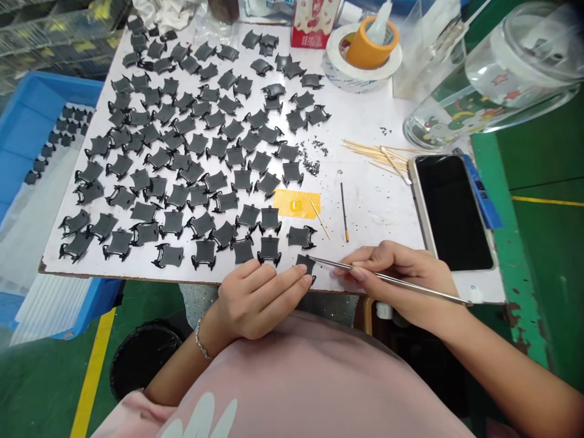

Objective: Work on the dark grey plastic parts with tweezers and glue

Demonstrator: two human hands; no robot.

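Near the table's front edge, my left hand [264,298] has its fingers together, with the fingertips on a small black plastic part [305,263]. The fingers partly cover this part. My right hand [406,280] grips a slim pointed metal tool [401,281]. Its tip is at the upper edge of that same part; whether they touch, I cannot tell. Just beyond lies another black part [301,236]. A yellow piece of tape [296,204] with a clear drop on it lies behind, beside a toothpick [320,220] and a thin dark stick [344,213].
Rows of similar black parts [198,144] cover the white table's left side. Tiny black bits [311,165], several wooden sticks [378,152] and a phone [451,210] lie to the right. Behind stand tape rolls [335,64] and a clear bottle [483,85]. A blue bin [27,115] is at left.
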